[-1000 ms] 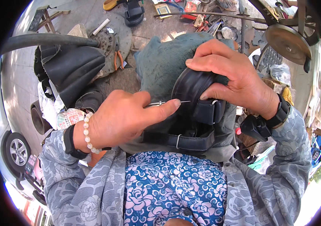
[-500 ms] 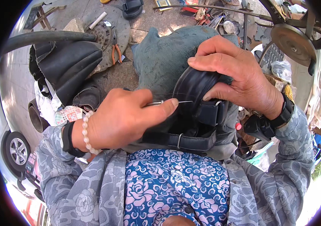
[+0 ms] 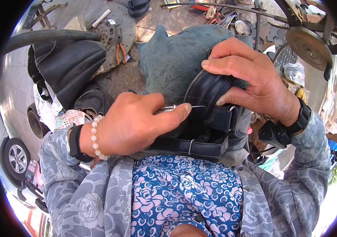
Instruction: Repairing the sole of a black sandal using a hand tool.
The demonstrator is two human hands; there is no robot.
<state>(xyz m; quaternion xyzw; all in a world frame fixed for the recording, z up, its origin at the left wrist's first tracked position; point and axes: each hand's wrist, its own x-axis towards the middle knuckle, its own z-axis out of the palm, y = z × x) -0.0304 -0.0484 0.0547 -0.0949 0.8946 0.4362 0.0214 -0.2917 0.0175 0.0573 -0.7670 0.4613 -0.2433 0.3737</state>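
A black sandal [image 3: 207, 91] with wide straps and metal buckle rings lies on my lap over a grey-green cloth [image 3: 176, 49]. My right hand [image 3: 251, 75] grips its curved upper part, fingers over the far edge and thumb pressed on the near side. My left hand [image 3: 131, 124] is closed around an awl [image 3: 197, 106], with the thumb along its shaft. The awl's thin metal point reaches right toward the sandal, in front of the curved part; I cannot tell whether it touches. A buckled strap [image 3: 206, 149] runs along the near side.
Orange-handled pliers [image 3: 120, 51] lie on a round metal cover at the far left, beside black rubber sheeting [image 3: 71, 65]. Another black sandal [image 3: 138, 8] is at the back. A machine with a round metal wheel [image 3: 309, 48] stands far right, near scattered tools.
Both hands and the sandal have shifted very slightly to the right in the picture. The grips on the awl and the sandal stay the same.
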